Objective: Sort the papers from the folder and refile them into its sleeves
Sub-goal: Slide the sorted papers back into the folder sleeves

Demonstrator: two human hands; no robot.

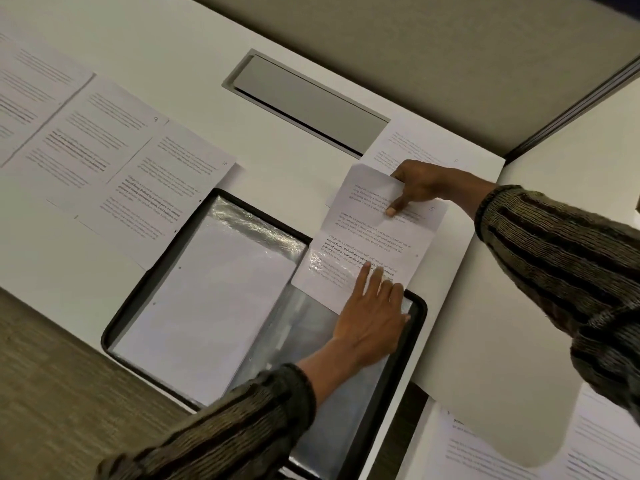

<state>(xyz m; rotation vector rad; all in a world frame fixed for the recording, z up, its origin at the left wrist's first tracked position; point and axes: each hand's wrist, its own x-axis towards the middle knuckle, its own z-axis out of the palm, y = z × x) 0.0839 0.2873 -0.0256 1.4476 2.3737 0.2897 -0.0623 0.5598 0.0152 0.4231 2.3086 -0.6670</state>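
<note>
One black-edged folder [417, 327] lies open on the white worktop [166, 39], showing two clear sleeves. The left sleeve [207, 299] holds a white page, blank side up. The right sleeve [329, 393] is the one in use.

One printed sheet [367, 237] lies slanted across the folder's top right corner. Its lower end is under the crinkled plastic at the mouth of the right sleeve.

Two hands are on the sheet. The right hand [419, 183] pinches its upper edge, one digit pressed on the printed face. The left hand [372, 323] lies flat with straight fingers, pressing the lower end.

Three overlapping printed sheets [104, 140] lie to the left (two marked 9 and 10). A fourth sheet [408, 140] lies behind the right hand, beside one grey hatch [304, 98]. More print [485, 452] shows at lower right; how many sheets I cannot tell.
</note>
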